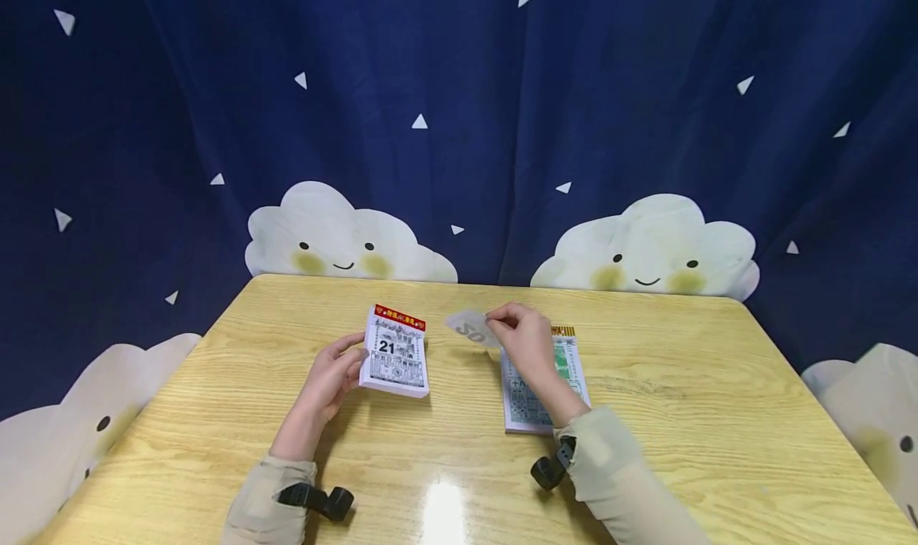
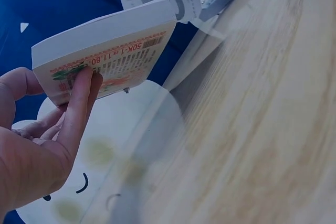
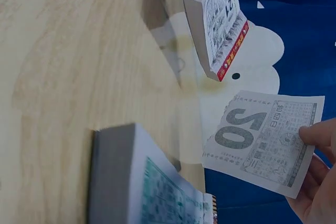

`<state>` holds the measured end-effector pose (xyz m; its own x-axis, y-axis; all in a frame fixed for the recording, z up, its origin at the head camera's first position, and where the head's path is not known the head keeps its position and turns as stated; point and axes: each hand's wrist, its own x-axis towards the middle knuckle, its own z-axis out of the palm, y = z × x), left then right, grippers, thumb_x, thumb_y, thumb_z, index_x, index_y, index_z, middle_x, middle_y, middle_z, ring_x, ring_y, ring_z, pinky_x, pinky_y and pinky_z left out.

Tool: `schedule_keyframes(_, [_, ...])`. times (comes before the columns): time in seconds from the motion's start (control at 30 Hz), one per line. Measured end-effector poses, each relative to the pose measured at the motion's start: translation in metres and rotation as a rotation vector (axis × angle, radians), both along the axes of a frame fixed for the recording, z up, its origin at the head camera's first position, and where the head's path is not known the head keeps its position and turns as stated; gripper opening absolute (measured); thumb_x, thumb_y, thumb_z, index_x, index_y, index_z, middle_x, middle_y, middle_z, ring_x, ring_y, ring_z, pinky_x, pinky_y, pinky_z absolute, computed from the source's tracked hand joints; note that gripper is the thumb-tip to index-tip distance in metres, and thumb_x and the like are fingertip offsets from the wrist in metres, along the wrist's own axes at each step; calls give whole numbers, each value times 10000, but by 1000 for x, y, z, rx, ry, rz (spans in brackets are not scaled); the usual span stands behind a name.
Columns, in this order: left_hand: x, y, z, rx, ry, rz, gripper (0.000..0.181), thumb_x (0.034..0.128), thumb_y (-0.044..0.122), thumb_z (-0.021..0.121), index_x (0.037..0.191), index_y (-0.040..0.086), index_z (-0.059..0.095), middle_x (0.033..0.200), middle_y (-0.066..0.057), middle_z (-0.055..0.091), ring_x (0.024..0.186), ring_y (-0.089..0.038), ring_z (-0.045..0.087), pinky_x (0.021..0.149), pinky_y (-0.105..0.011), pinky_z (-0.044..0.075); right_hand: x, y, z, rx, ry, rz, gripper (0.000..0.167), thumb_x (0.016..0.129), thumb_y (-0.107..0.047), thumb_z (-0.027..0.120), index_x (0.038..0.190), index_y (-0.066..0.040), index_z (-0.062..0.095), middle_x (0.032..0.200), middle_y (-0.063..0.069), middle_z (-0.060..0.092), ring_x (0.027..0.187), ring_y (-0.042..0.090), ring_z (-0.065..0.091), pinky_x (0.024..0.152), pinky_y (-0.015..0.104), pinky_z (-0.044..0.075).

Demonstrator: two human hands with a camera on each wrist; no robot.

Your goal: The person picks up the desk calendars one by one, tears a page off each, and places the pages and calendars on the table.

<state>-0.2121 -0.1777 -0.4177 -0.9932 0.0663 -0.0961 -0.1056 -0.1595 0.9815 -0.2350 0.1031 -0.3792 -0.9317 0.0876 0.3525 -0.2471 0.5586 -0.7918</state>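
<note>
A thick tear-off calendar (image 1: pixel 394 354) with a red and gold top band shows the number 21; my left hand (image 1: pixel 337 374) grips its left edge and holds it above the table. In the left wrist view, fingers (image 2: pixel 79 98) press against the printed back of this calendar (image 2: pixel 110 61). Between thumb and fingers, my right hand (image 1: pixel 527 342) pinches a loose calendar page (image 1: pixel 473 327). Seen from behind in the right wrist view, the page (image 3: pixel 257 135) has a mirrored 20 and a ragged torn edge. Below the right forearm lies a second calendar block (image 1: pixel 527 405), partly hidden, with green print.
Both hands are over a light wooden table (image 1: pixel 688 386). Behind its far edge hangs a dark blue curtain (image 1: pixel 459 75) with white triangles and smiling clouds. Each wrist wears a black strap with a small camera (image 1: pixel 548 472).
</note>
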Motion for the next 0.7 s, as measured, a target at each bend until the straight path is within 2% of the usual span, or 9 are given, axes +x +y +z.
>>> schedule_keyframes(0.23, [-1, 3, -4, -42, -25, 11, 495, 851, 10, 434, 1329, -76, 337, 847, -25, 654, 677, -101, 647, 618, -237, 528, -1, -7, -7, 21, -8, 2, 62, 799, -165, 663, 825, -150, 717, 821, 3, 693, 741, 141, 646, 643, 282, 524])
schedule_keyframes(0.47, [0, 2, -5, -66, -47, 1, 492, 847, 14, 445, 1322, -76, 353, 883, -56, 643, 687, -115, 648, 628, -249, 532, 5, -15, -14, 159, 63, 23, 52, 786, -133, 670, 797, -141, 720, 839, -10, 685, 819, 175, 642, 723, 338, 522])
schedule_keyframes(0.6, [1, 0, -6, -94, -51, -2, 503, 848, 23, 447, 1330, -74, 345, 930, -92, 640, 701, -118, 648, 636, -251, 535, 10, -20, -17, 276, 94, 47, 49, 787, -129, 669, 788, -144, 716, 847, -1, 680, 764, 167, 642, 639, 295, 519])
schedule_keyframes(0.7, [1, -1, -6, -103, -57, -9, 500, 850, 29, 447, 1330, -72, 347, 947, -109, 637, 708, -121, 647, 637, -253, 535, 14, -24, -19, 348, 77, 51, 51, 778, -133, 674, 786, -156, 719, 848, -2, 682, 724, 159, 641, 565, 263, 499])
